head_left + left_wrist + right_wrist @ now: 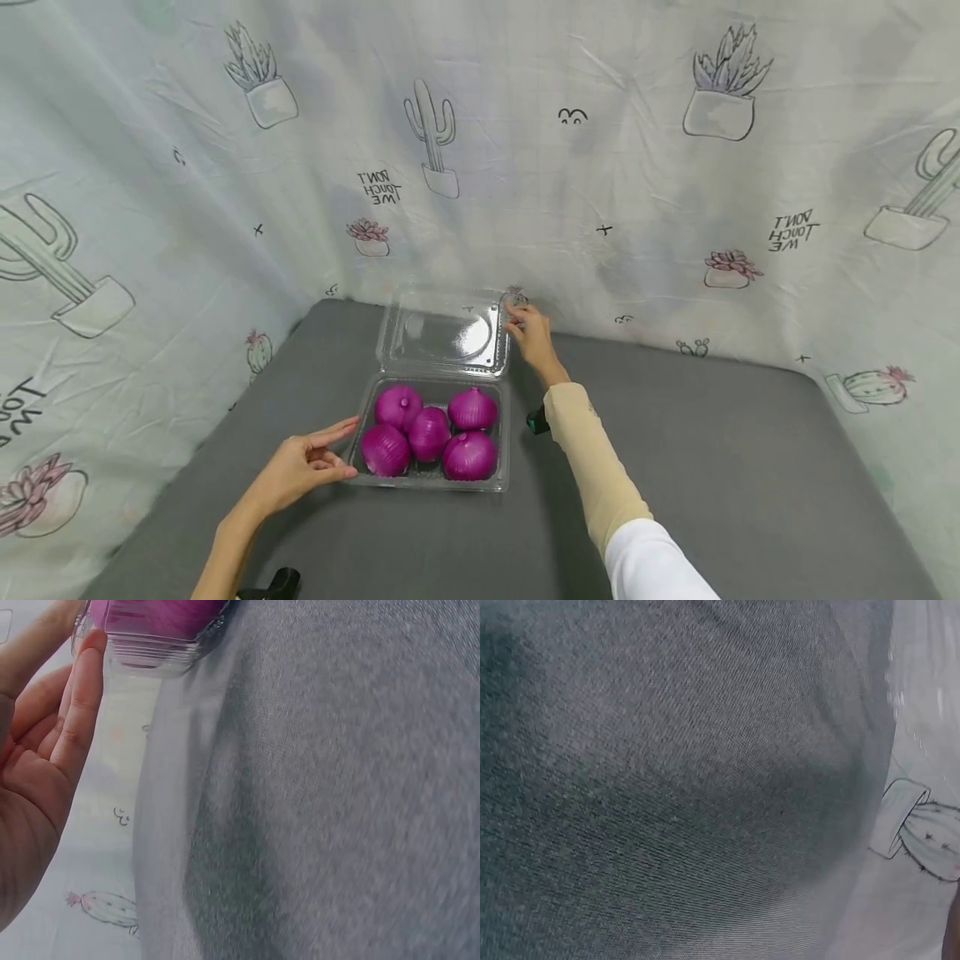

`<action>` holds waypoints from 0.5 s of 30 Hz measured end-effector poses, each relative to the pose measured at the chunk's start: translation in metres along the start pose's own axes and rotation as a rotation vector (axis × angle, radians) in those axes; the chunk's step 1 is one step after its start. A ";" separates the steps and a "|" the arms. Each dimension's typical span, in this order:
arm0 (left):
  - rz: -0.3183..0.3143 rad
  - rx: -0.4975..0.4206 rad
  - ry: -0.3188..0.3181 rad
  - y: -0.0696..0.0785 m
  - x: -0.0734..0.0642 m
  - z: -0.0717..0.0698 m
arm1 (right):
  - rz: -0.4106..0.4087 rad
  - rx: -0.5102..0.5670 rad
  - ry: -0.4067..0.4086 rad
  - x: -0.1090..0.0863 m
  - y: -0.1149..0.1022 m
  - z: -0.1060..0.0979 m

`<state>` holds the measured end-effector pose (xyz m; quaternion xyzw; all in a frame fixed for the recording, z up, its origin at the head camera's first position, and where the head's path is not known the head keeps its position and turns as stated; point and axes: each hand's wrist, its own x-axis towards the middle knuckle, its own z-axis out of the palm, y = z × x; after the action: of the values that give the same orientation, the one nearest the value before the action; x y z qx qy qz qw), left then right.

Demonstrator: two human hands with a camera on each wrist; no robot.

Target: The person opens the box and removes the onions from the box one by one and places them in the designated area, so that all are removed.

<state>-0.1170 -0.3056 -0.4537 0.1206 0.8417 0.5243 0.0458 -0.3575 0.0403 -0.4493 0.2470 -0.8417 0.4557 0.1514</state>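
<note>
A clear plastic clamshell container (431, 485) sits on the grey table with several purple onions (430, 433) in its base. Its lid (442, 329) stands raised at the back, hinged to the base. My left hand (300, 467) is at the container's left side, fingers and thumb extended, with fingertips touching the wall near the front corner. In the left wrist view, a fingertip of that hand (52, 742) meets the clear wall beside an onion (161, 619). My right hand (534, 337) pinches the lid's right edge between thumb and fingers.
The grey cloth-covered table (712, 467) extends to both sides. Behind it hangs a pale curtain (525, 167) printed with potted cacti and succulents. A dark wrist device (537, 419) shows beside the right forearm, and another black strap piece (281, 583) by the left.
</note>
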 end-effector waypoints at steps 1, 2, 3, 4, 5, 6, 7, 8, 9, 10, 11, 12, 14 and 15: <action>0.001 0.005 -0.001 0.000 -0.001 0.000 | 0.023 0.004 -0.031 -0.002 0.001 0.000; 0.006 0.005 -0.002 0.000 -0.003 0.000 | 0.042 0.008 -0.064 -0.003 0.001 0.000; 0.009 0.008 0.000 0.000 -0.005 0.000 | 0.058 0.010 -0.098 -0.005 0.002 0.000; 0.013 0.012 0.003 0.000 -0.006 0.000 | 0.078 0.016 -0.134 -0.006 0.002 0.000; 0.016 0.010 0.004 0.000 -0.007 0.000 | 0.097 0.021 -0.168 -0.007 0.002 0.000; 0.020 0.008 0.005 0.000 -0.007 -0.001 | 0.115 0.020 -0.196 -0.007 0.002 -0.001; 0.024 0.008 0.005 0.000 -0.007 0.000 | 0.136 0.019 -0.216 -0.008 0.001 -0.001; 0.028 0.006 0.005 0.000 -0.007 0.000 | 0.157 0.018 -0.227 -0.009 0.002 -0.002; 0.031 0.009 0.005 0.000 -0.006 0.000 | 0.178 0.017 -0.234 -0.009 0.002 -0.002; 0.032 0.010 0.002 0.000 -0.005 0.000 | 0.200 0.021 -0.238 -0.010 0.002 -0.002; 0.032 0.009 0.001 0.000 -0.005 0.001 | 0.220 0.024 -0.244 -0.010 0.002 -0.001; 0.032 0.013 0.002 0.000 -0.005 0.001 | 0.239 0.034 -0.252 -0.011 0.002 0.000; 0.029 0.014 0.009 0.001 -0.005 0.002 | 0.279 0.062 -0.269 -0.012 0.001 0.002; 0.026 0.014 0.014 0.001 -0.006 0.002 | 0.291 0.071 -0.279 -0.013 0.002 0.004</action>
<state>-0.1107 -0.3050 -0.4544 0.1284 0.8439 0.5200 0.0323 -0.3478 0.0413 -0.4590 0.1886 -0.8647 0.4636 -0.0430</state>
